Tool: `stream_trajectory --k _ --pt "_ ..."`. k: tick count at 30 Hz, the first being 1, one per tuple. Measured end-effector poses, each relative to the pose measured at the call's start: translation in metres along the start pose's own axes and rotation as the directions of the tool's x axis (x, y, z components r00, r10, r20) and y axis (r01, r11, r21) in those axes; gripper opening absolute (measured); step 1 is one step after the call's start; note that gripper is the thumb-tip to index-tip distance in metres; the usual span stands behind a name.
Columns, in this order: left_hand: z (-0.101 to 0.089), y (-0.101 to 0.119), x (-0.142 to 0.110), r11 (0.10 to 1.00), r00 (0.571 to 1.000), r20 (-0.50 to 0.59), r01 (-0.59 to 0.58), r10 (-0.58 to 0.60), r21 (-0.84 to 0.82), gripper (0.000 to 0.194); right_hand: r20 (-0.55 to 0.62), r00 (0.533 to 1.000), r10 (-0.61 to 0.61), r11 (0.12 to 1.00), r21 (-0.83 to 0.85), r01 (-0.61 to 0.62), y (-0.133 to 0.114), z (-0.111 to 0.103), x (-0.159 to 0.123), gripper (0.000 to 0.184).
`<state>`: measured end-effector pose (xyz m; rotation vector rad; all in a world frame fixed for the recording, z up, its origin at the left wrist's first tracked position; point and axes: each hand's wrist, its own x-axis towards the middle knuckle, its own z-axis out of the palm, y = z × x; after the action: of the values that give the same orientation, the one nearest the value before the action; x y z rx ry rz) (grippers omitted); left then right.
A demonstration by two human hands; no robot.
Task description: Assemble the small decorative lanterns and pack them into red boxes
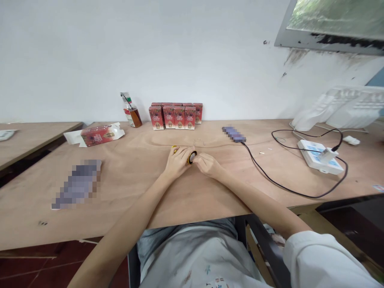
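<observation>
Both my hands meet at the middle of the wooden table (126,188). My left hand (177,160) and my right hand (207,164) together grip a small round object with a gold rim and dark centre (192,157), held between the fingertips. Its body is mostly hidden by the fingers. A little yellow shows by my left knuckles.
Several red boxes (177,116) stand in a row by the wall, a spray bottle (132,112) to their left. An opened red box (97,135) lies at left. A black cable (270,176) runs to a white power strip (319,160) at right.
</observation>
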<state>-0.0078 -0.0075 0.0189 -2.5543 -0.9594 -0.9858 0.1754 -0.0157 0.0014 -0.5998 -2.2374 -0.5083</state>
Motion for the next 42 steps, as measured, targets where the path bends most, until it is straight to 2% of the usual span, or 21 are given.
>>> stream_trajectory --k 2,5,7,10,14,20,27,31,33,35,37,39,40,42 --pt "0.000 0.000 0.000 1.000 1.000 0.013 -0.005 0.005 -0.003 0.035 0.019 1.000 0.015 1.000 0.028 -0.015 0.001 0.000 -0.001 0.025" --pt "-0.002 -0.001 0.001 1.000 0.999 0.038 0.011 -0.011 -0.002 0.036 0.026 0.990 0.140 0.983 0.113 -0.142 0.003 0.000 -0.003 0.023" --pt "-0.003 -0.001 0.002 1.000 0.999 0.036 0.023 -0.024 0.004 0.037 -0.004 0.972 0.233 0.958 0.172 -0.229 0.004 -0.001 -0.003 0.021" --pt "-0.004 -0.001 0.002 1.000 1.000 0.015 0.009 -0.010 0.016 0.038 -0.064 0.951 0.301 0.931 0.238 -0.278 0.005 -0.003 -0.003 0.021" --pt "-0.004 0.002 0.002 1.000 1.000 -0.011 -0.012 0.013 0.020 0.037 -0.079 0.943 0.324 0.913 0.286 -0.290 0.007 -0.005 -0.002 0.022" --pt "-0.002 0.002 0.001 0.999 1.000 0.012 -0.021 0.021 0.025 0.037 -0.010 0.968 0.249 0.919 0.319 -0.233 0.010 -0.005 -0.002 0.028" --pt "0.000 0.004 0.001 0.999 1.000 0.003 -0.018 0.018 0.043 0.036 -0.032 0.952 0.303 0.916 0.283 -0.282 0.007 -0.004 -0.002 0.028" --pt "0.000 0.005 0.001 0.998 1.000 0.000 -0.027 0.027 0.056 0.034 -0.056 0.954 0.296 0.917 0.298 -0.267 0.004 -0.004 0.000 0.025" --pt "-0.001 0.003 0.002 0.998 1.000 -0.014 -0.005 0.006 0.062 0.033 -0.059 0.934 0.352 0.897 0.306 -0.319 0.004 -0.004 0.000 0.020" --pt "-0.005 -0.002 0.002 0.995 0.996 -0.068 0.068 -0.063 0.067 0.036 -0.063 0.879 0.474 0.849 0.298 -0.436 0.008 -0.002 -0.002 0.019" --pt "-0.008 -0.009 0.002 0.981 0.968 -0.173 0.191 -0.182 0.039 0.040 -0.044 0.815 0.577 0.794 0.261 -0.548 0.019 0.002 -0.004 0.024" --pt "-0.009 -0.018 0.003 0.934 0.886 -0.297 0.346 -0.356 -0.085 0.043 0.033 0.789 0.614 0.775 0.163 -0.610 0.036 0.008 -0.005 0.023" --pt "-0.009 -0.023 0.004 0.886 0.817 -0.342 0.420 -0.464 -0.199 0.044 0.088 0.776 0.624 0.772 0.078 -0.630 0.046 0.012 -0.004 0.023" --pt "-0.007 -0.034 0.006 0.701 0.622 -0.346 0.520 -0.703 -0.488 0.047 0.233 0.731 0.641 0.767 -0.140 -0.627 0.067 0.020 0.000 0.030"
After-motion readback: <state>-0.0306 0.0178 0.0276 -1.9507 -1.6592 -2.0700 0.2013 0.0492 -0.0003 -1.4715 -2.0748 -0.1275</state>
